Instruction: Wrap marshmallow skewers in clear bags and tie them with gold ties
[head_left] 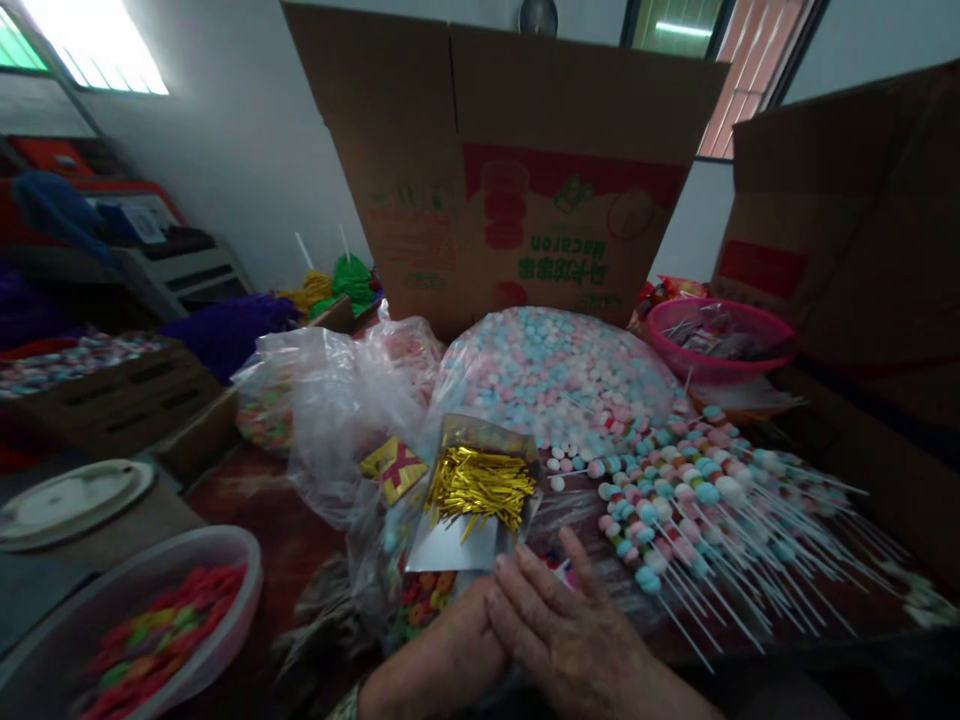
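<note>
My left hand (454, 640) is at the bottom centre, its fingers mostly hidden behind my right hand. Fingers extended, my right hand (574, 635) lies against it; no held object shows. Just beyond them, a tray of gold twist ties (484, 487) stands on clear plastic. A small colourful item (561, 572) is partly hidden behind my right fingers. To the right lie many white sticks threaded with pastel candies (686, 500). Behind the ties rests a large clear bag of pink, blue and white candies (547, 370).
At the lower left is a bowl (251, 570) of colourful rings. Clear bags (337, 400) lie behind it. A cardboard box (405, 150) rises at the back, with a pink basket (780, 345) and another box (847, 200) to the right.
</note>
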